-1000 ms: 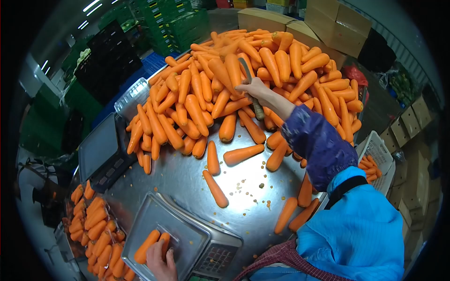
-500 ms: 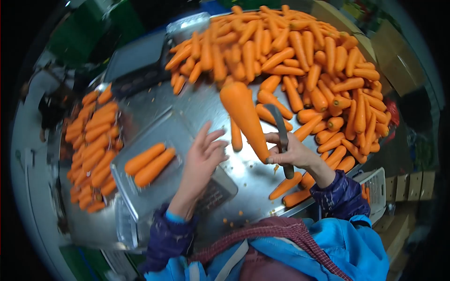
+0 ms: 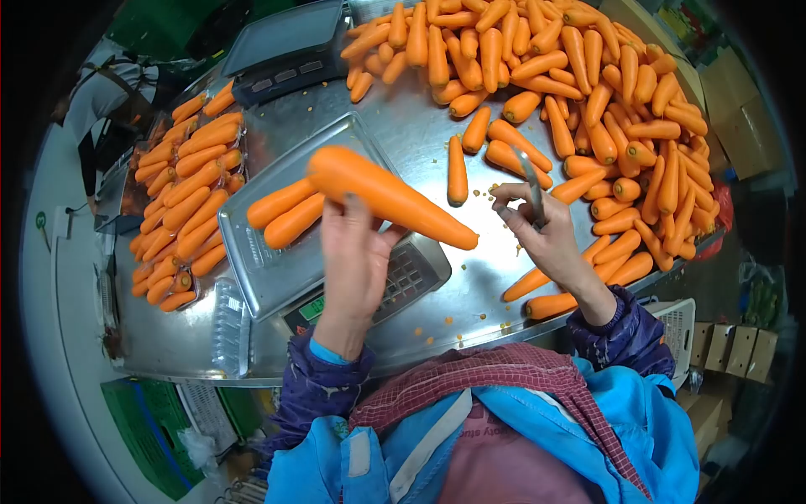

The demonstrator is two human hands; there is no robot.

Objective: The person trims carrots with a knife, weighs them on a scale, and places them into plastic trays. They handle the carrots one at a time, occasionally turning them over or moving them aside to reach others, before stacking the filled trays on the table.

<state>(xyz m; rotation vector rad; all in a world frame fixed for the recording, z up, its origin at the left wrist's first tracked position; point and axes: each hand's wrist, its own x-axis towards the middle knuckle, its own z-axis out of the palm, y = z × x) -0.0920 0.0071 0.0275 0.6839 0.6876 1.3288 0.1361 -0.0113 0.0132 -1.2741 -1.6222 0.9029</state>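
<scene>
My left hand (image 3: 353, 260) is closed around a large carrot (image 3: 395, 200), which it holds over the weighing scale (image 3: 416, 273). The carrot's thick end points up and left, its narrow end toward my right hand. In my right hand (image 3: 546, 231) is a knife (image 3: 531, 181) with a curved blade pointing up; fingers and thumb close on it. On the scale's steel tray (image 3: 336, 134) lie two carrots (image 3: 285, 214), partly behind the held one. A single carrot (image 3: 457, 172) rests on the steel table between the scale and the pile.
A big pile of loose carrots (image 3: 604, 118) covers the back and right. Packed trays of carrots (image 3: 197, 172) stand at left, near an empty clear plastic tray (image 3: 228, 328). A dark scale (image 3: 285, 50) is at the back. Another person (image 3: 117, 92) is at far left.
The large carrot has passed from my right hand to my left and moved left toward the scale. My left hand has closed on it; my right keeps the knife.
</scene>
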